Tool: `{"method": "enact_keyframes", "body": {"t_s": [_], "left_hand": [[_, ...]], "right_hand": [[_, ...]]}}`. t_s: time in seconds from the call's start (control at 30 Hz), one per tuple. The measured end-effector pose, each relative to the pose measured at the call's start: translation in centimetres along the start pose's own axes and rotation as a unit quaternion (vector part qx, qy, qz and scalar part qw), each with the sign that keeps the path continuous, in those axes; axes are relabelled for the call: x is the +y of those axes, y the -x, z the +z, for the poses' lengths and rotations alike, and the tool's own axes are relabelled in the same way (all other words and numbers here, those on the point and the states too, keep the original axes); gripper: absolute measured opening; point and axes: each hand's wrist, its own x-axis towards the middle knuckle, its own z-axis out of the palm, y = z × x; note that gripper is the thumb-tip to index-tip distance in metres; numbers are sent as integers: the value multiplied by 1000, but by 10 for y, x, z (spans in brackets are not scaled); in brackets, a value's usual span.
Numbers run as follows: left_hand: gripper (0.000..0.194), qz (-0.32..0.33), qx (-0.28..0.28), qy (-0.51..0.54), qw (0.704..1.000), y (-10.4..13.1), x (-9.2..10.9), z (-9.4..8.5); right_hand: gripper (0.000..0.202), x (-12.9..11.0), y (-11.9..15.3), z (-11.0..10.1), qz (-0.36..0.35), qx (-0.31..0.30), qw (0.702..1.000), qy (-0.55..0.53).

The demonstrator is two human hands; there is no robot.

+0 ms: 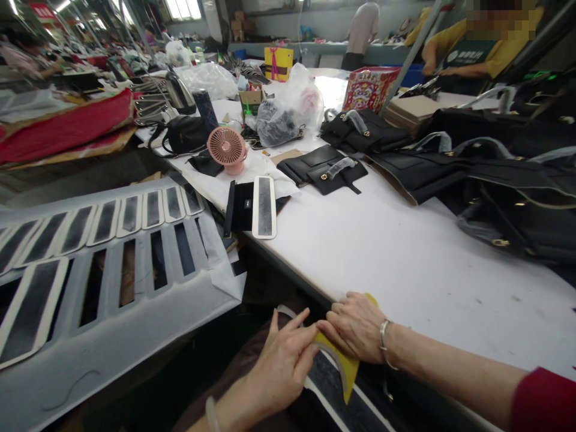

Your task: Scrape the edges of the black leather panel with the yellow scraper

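Note:
My right hand (355, 327) rests at the near edge of the white table (405, 258), pressing on a curved yellow template (344, 363) that hangs over the edge. My left hand (281, 366) pinches the same yellow template from the left, thumb and forefinger touching it. Beneath the template lies a black piece with a white border (335, 390), partly hidden by my hands. A bracelet sits on each wrist.
A white-bordered black strip (264, 207) and a small black piece (240, 207) lie further up the table. A pink fan (227, 150), black handbags (495, 174), a plastic bag (288, 108) and a rack of strips (103, 252) surround. A person in yellow (477, 48) works at the back.

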Motion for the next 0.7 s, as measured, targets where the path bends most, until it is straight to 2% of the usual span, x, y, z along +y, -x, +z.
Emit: {"method": "enact_keyframes", "body": {"t_s": [0.1, 0.23, 0.3, 0.37, 0.43, 0.63, 0.7], "left_hand": [[30, 3, -15, 13, 1000, 1, 0, -2], [36, -18, -41, 135, 990, -4, -7, -2], [49, -39, -50, 241, 969, -9, -14, 0], [60, -53, -62, 354, 932, -15, -21, 1], [61, -57, -75, 425, 900, -21, -26, 2], [35, -70, -75, 428, 898, -28, -34, 4], [35, -84, -77, 425, 898, -31, -35, 5]], "right_hand": [[52, -9, 7, 8, 40, -4, 999, -15], [54, -20, 16, 13, 90, -5, 996, -28], [55, -25, 20, 12, 110, -4, 993, -32], [56, -29, 24, 12, 127, -5, 991, -36], [56, -33, 29, 13, 142, -6, 989, -38], [58, -38, 41, 23, 174, -11, 984, -46], [59, -39, 42, 25, 181, -11, 982, -50]]}}
